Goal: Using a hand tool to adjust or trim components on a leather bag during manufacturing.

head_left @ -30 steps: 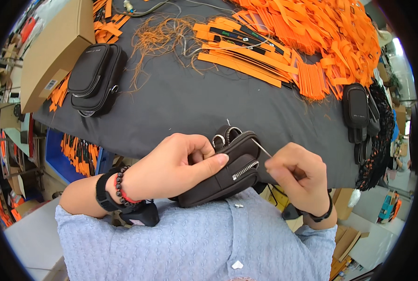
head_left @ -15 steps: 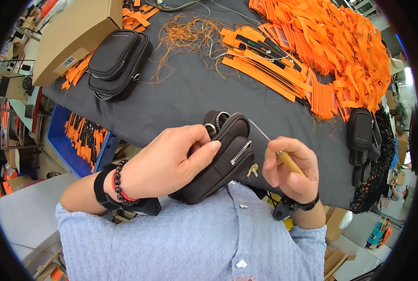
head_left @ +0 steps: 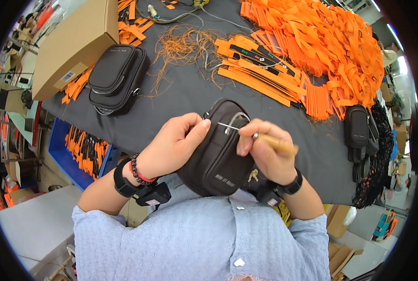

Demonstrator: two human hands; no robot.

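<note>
A small dark pouch bag (head_left: 213, 154) with two zipped compartments is held up in front of my chest, its front panel facing me. My left hand (head_left: 174, 145) grips the bag's upper left edge, thumb pressed by the zip. An awl (head_left: 277, 144) with a yellowish wooden handle is in my right hand (head_left: 270, 154), fingers wrapped round it. Its thin metal shaft points left across the bag's upper front, near the zip pull; whether the tip touches the bag I cannot tell.
A similar dark bag (head_left: 119, 79) lies at the left beside a cardboard box (head_left: 78, 47). Orange straps (head_left: 321, 42) are heaped at the far right, near loose orange threads (head_left: 185, 47). More dark bags (head_left: 357, 126) sit at the right edge. A blue crate (head_left: 68, 161) stands lower left.
The bag has turned so its front panel faces me. My right hand has moved left with the awl, bringing the shaft over the bag's front.
</note>
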